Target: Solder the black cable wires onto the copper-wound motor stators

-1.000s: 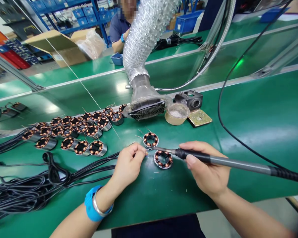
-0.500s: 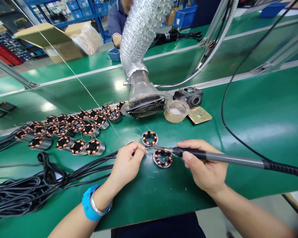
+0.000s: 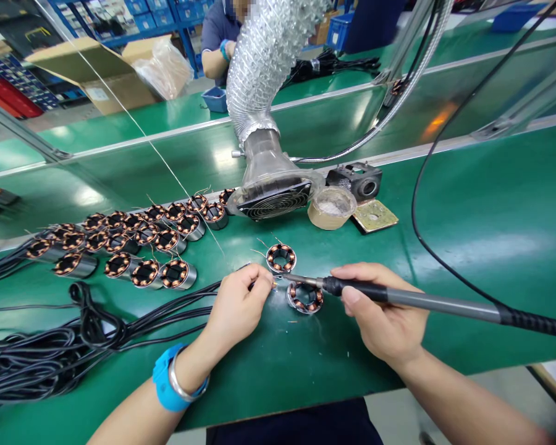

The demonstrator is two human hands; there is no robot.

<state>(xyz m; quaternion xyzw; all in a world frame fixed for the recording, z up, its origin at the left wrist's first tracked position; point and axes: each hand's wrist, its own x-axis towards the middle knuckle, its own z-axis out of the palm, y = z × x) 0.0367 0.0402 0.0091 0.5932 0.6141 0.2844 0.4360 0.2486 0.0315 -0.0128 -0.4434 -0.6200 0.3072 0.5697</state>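
My right hand point(image 3: 384, 315) is closed around the handle of a soldering iron point(image 3: 408, 296), whose metal tip points left. Two motor stators with copper windings lie in front of me: a rear stator point(image 3: 280, 258) with thin wires sticking up, and a nearer stator point(image 3: 304, 298). The iron's tip reaches over the gap between them. My left hand point(image 3: 241, 303) pinches the end of a black cable point(image 3: 180, 309) just left of the tip; a bit of coloured wire shows at its fingertips. Whether tip and wire touch, I cannot tell.
Several stators point(image 3: 144, 273) stand in rows at the left, above a heap of black cables point(image 3: 37, 358). A fume extractor hood point(image 3: 278, 191) hangs behind, beside a round tub point(image 3: 331, 208), a sponge tray point(image 3: 375, 215) and an iron holder point(image 3: 356, 179). Another person point(image 3: 220, 43) sits across.
Both my hands and the iron keep nearly the same place; the view has shifted slightly. Across the bench, the other person's arm has risen, and an orange glint now shows on the divider.
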